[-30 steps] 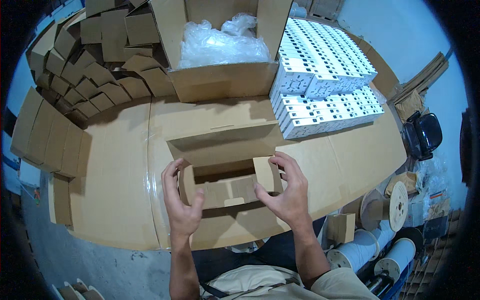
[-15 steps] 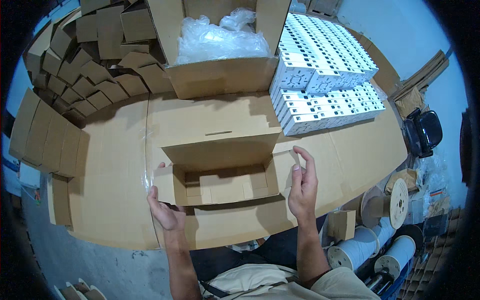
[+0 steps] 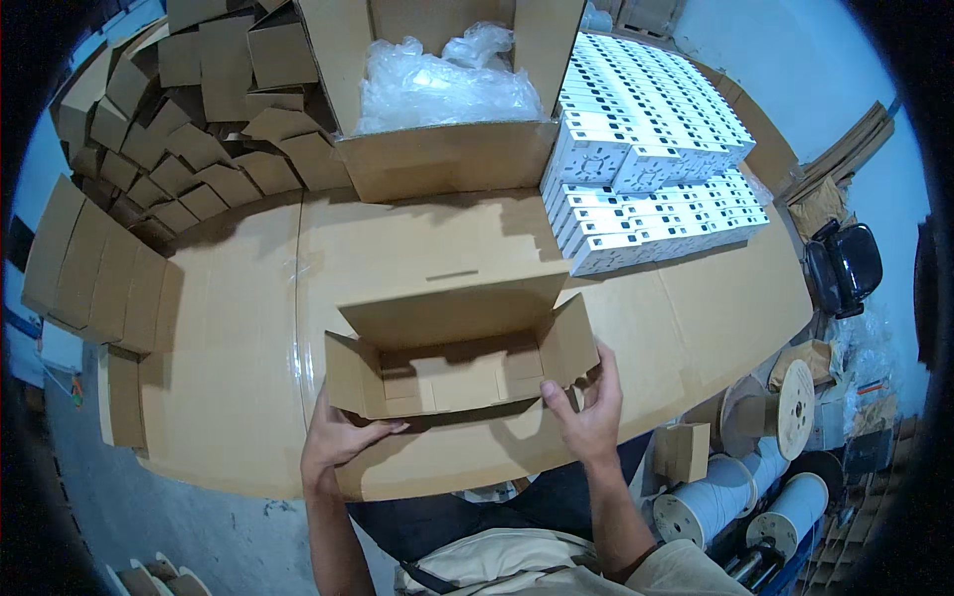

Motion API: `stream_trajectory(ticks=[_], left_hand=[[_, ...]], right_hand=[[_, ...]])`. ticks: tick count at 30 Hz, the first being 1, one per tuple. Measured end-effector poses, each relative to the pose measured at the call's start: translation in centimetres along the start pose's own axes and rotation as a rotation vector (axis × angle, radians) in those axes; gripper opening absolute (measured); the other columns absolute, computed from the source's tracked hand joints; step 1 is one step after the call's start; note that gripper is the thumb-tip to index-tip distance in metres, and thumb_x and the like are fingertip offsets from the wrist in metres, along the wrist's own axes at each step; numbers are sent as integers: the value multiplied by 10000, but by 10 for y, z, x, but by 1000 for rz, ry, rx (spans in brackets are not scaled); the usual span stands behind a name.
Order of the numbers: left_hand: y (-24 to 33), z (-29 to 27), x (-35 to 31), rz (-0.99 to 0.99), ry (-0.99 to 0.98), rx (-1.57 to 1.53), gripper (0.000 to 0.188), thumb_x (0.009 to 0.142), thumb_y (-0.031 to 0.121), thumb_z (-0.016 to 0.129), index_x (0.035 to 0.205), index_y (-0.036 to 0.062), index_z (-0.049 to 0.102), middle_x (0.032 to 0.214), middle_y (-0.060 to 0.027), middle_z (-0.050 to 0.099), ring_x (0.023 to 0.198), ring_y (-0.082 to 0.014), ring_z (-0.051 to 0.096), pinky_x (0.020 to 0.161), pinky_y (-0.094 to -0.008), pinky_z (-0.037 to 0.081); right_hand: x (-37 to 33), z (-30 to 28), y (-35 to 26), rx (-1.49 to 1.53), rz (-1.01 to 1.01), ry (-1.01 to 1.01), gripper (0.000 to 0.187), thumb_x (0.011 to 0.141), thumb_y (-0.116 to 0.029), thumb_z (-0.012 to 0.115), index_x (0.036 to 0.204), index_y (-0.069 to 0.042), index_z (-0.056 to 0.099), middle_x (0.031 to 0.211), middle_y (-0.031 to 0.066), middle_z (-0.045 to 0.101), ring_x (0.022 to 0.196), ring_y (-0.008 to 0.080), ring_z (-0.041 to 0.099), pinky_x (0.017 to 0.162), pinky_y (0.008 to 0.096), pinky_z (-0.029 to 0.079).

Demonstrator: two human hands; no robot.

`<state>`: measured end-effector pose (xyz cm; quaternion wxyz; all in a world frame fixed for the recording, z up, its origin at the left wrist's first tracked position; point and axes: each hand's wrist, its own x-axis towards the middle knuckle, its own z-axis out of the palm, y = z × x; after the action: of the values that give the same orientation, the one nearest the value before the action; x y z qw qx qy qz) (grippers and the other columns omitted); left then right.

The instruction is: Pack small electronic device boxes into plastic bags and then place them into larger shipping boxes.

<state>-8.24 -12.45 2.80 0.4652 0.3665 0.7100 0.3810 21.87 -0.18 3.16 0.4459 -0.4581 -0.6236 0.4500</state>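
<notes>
An open brown cardboard box (image 3: 457,382) is held above the front of the table, its inside bare. Its long lid flap stands up at the back, and two short end flaps stick up at the sides. My left hand (image 3: 338,437) grips the lower left front corner, thumb lying along the front edge and the fingers partly hidden. At the right end, my right hand (image 3: 591,412) is closed round the corner. Its thumb presses on the front while the fingers sit behind the right flap.
A large carton (image 3: 447,159) with clear plastic bags (image 3: 447,89) stands at the back. White small boxes (image 3: 646,169) are stacked right of it. Many brown boxes (image 3: 219,79) pile up at the back left, with several more (image 3: 94,263) along the left edge. Cable spools (image 3: 706,497) lie at lower right.
Both end flaps have swung from folded outward to upright. My left hand has moved down under the left corner, and my right hand has shifted down onto the right front corner.
</notes>
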Motion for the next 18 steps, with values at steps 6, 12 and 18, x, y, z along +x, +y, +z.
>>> stream_trajectory(ticks=[6,12,18], left_hand=[[-30,20,-9,266,249,-227,803,620,12,929,1296,12,494,1173,-118,641,1060,-215,659,921,-345,562],[-17,27,1,311,417,-205,910,623,39,931,1355,22,391,1261,-125,541,1154,-234,585,983,-378,520],[-8,45,22,417,760,-347,1031,574,94,962,1382,18,325,1317,-169,460,1211,-284,510,1052,-424,456]], right_hand=[[-18,44,-5,88,-49,103,541,886,-20,699,1356,25,434,1389,187,439,1254,270,518,1000,386,519],[37,96,-11,131,-125,-30,534,881,-67,727,1341,-11,461,1465,184,375,1314,299,480,1005,411,524],[126,162,2,151,-221,-234,549,865,-175,753,1307,-2,477,1375,180,490,1282,311,516,1004,409,490]])
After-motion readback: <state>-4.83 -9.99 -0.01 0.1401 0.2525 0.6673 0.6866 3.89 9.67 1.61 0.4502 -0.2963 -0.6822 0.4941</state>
